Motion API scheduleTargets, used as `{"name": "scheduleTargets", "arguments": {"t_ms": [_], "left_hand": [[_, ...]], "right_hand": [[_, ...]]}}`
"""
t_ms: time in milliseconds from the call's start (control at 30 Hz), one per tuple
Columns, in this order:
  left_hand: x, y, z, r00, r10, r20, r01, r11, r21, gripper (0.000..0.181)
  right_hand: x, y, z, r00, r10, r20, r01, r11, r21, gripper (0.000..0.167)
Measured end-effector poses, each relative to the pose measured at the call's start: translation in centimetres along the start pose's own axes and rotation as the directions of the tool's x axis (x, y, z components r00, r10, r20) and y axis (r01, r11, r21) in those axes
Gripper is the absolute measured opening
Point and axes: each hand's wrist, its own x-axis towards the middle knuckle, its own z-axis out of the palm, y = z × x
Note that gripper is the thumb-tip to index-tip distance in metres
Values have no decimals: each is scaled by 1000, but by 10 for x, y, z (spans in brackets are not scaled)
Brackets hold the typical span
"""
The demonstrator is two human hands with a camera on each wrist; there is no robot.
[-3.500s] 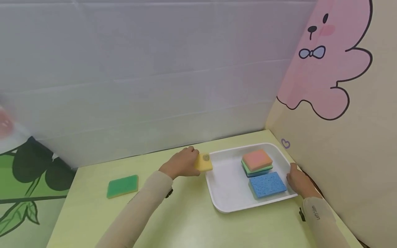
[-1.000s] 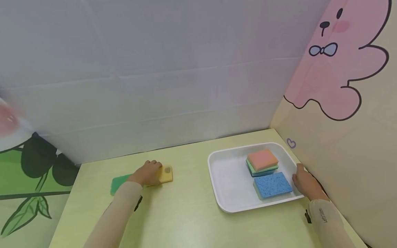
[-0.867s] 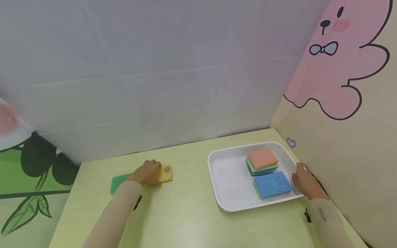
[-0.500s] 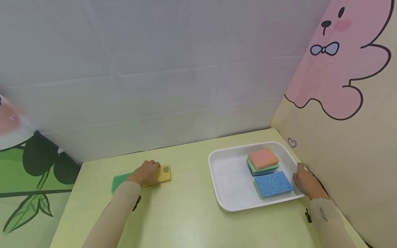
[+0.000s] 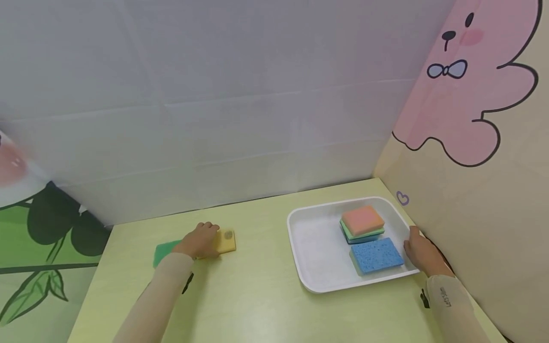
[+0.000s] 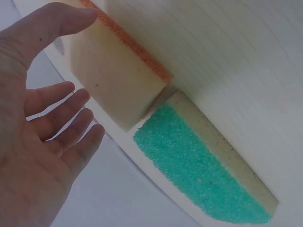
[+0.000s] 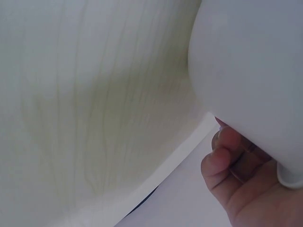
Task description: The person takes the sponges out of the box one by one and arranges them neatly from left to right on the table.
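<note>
A yellow sponge (image 5: 225,240) with an orange scouring layer beneath lies on the table, end to end with a green-topped sponge (image 6: 189,165). My left hand (image 5: 200,242) is over the yellow sponge. In the left wrist view its fingers are spread and relaxed, and the thumb hovers over the sponge's edge without gripping it. My right hand (image 5: 424,251) grips the right rim of a white tray (image 5: 317,247), its fingers curled under the rim in the right wrist view. Inside the tray are a blue sponge (image 5: 377,256) and a stack topped by a pink-orange sponge (image 5: 362,220).
The pale yellow table (image 5: 257,295) meets a white back wall (image 5: 240,124) and a beige side wall (image 5: 484,224) close to the tray's right. The tray's left half shows bare floor.
My left hand carried the yellow sponge from the tray's left rim leftward to beside the green sponge. In the last second it shifted slightly left. The right hand stayed on the rim.
</note>
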Motion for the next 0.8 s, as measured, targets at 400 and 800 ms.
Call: {"name": "scheduleTargets", "arguments": {"t_ms": [400, 800], "left_hand": [[1, 15, -13, 1000, -12, 7, 13, 998, -67, 78], [12, 64, -38, 994, 57, -94, -61, 997, -38, 43]], "right_hand": [[0, -2, 2, 1000, -8, -15, 8, 999, 34, 43], [1, 1, 1, 999, -20, -30, 20, 1000, 12, 42]]}}
